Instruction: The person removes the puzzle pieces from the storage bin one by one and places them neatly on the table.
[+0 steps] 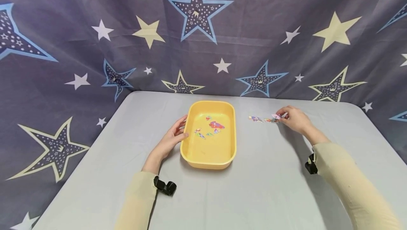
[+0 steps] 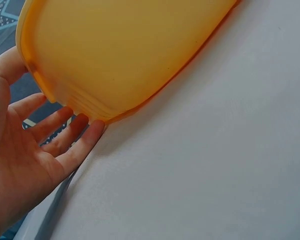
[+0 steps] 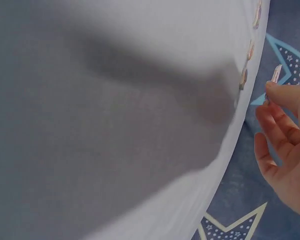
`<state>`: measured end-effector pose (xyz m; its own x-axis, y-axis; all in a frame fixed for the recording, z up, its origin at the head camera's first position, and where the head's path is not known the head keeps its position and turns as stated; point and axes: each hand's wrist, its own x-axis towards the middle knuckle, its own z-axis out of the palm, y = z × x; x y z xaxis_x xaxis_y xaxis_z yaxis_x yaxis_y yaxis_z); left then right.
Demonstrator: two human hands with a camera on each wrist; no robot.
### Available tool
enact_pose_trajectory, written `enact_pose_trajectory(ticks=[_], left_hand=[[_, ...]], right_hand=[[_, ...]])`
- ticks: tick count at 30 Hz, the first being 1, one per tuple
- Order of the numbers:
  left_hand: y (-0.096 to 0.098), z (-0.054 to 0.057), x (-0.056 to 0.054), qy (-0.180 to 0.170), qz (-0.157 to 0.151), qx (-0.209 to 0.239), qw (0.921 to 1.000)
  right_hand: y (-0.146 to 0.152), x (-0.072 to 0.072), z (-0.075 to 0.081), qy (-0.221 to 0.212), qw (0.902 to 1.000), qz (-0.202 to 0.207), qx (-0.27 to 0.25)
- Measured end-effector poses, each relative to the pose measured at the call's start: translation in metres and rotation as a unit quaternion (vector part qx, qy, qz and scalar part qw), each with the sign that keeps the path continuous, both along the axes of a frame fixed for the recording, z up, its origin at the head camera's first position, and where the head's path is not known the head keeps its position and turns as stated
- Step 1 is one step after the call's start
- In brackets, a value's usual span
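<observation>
A yellow plastic tray [image 1: 208,152] stands near the middle of the table in the head view, with several small colourful flat pieces, among them a red one [image 1: 217,125], on its floor. My left hand [image 1: 170,141] holds the tray's left side, thumb at the rim and fingers along the outer wall; in the left wrist view the fingers [image 2: 65,142] lie against that wall. To the right of the tray my right hand [image 1: 294,118] pinches a small pinkish flat piece [image 3: 276,74] between thumb and fingers. Just left of this hand, a purple piece [image 1: 255,119] and an orange piece [image 1: 267,120] lie in a row.
The table has a pale grey cover [image 1: 254,187]. Behind it and along the left hangs a dark curtain [image 1: 241,21] with stars. Each wrist wears a black camera strap, the left one [image 1: 164,186] near the tray's front corner.
</observation>
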<state>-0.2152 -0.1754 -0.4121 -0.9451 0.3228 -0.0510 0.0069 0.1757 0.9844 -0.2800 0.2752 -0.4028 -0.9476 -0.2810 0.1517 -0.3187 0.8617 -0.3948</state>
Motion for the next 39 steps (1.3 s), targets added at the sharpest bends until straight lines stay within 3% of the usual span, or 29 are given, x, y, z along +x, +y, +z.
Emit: enact_pose_trajectory(ticks=[17,39], left_hand=[[0.001,0.001,0.000,-0.003,0.000,0.001,1.0000],[0.001,0.002,0.001,-0.007,0.006,0.000,1.0000]], right_hand=[[0.020,-0.008,-0.013,-0.042,0.9981,-0.042,0.014],[0.024,-0.006,-0.014,-0.056,0.9964,-0.059,0.024]])
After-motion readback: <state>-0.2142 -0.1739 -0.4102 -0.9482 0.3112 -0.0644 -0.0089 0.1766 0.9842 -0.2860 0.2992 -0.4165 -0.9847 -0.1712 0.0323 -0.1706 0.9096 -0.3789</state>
